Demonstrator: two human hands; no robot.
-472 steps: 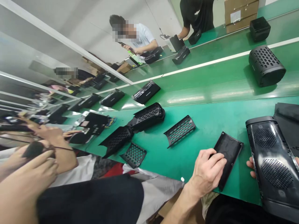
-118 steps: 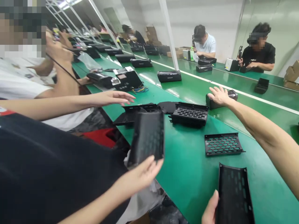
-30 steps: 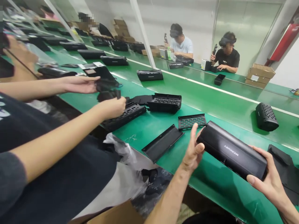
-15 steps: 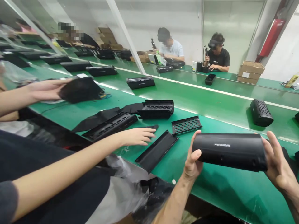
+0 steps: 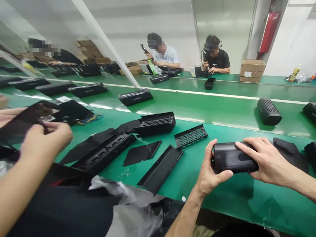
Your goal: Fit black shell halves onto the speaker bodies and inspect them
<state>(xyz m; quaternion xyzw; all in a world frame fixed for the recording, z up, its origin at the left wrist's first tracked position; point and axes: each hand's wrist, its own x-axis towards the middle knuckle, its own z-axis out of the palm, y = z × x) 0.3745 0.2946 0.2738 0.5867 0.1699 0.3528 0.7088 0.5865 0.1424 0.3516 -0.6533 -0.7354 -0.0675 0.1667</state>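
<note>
A black rounded plastic housing (image 5: 233, 161) is held up over the green bench in both hands. My left hand (image 5: 206, 172) grips its left end, thumb at the lower front and fingers behind. Wrapped over the right part is my right hand (image 5: 268, 159), its index finger lying along the top. A plain side with an oval recess faces me. To the left lie a smooth curved black panel (image 5: 161, 168) and a slotted black panel (image 5: 192, 136). A dark folded sheet (image 5: 290, 153) rests beyond my right hand.
At left, a co-worker's hand (image 5: 48, 138) holds a dark sheet (image 5: 19, 123) near wires. More slotted housings (image 5: 155, 123) and cut black sheets (image 5: 142, 153) lie on the bench. Housings (image 5: 269, 112) stand along the green belt (image 5: 217, 105); people work across it.
The housing has been turned, so its lettered side no longer faces me. My right hand shifted from its end to over its top. The co-worker's near hand moved left to the sheet.
</note>
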